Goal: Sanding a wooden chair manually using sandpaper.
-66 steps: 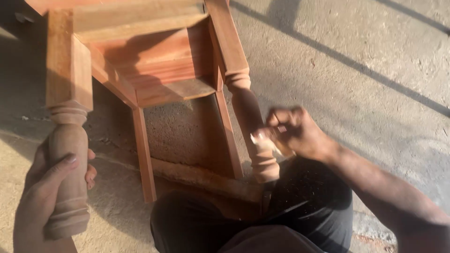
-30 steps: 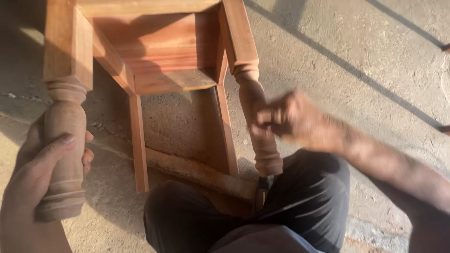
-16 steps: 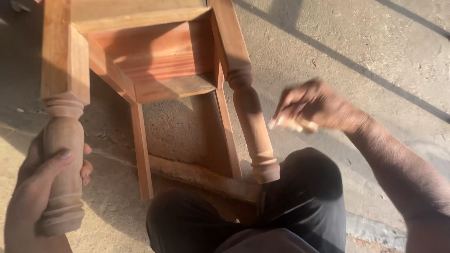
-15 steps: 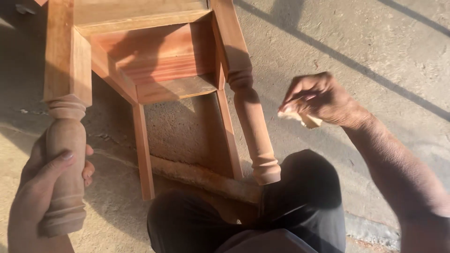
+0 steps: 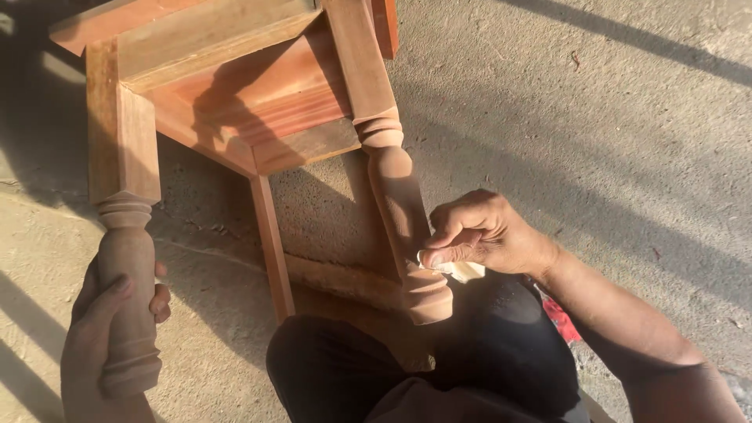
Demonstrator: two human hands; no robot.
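Wooden stool (image 5: 235, 102) lies tipped across the upper left of the frame. At lower left our left hand (image 5: 106, 345) grips one turned leg (image 5: 129, 301); at centre our right hand (image 5: 482, 239) pinches folded sandpaper (image 5: 458, 270) against the second leg (image 5: 395, 204). Two turned legs show, both pale and smooth-looking; how much sanding remains we cannot tell.

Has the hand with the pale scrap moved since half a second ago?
Yes. The right hand was off to the side of the turned leg; now it presses the scrap against that leg's lower part.
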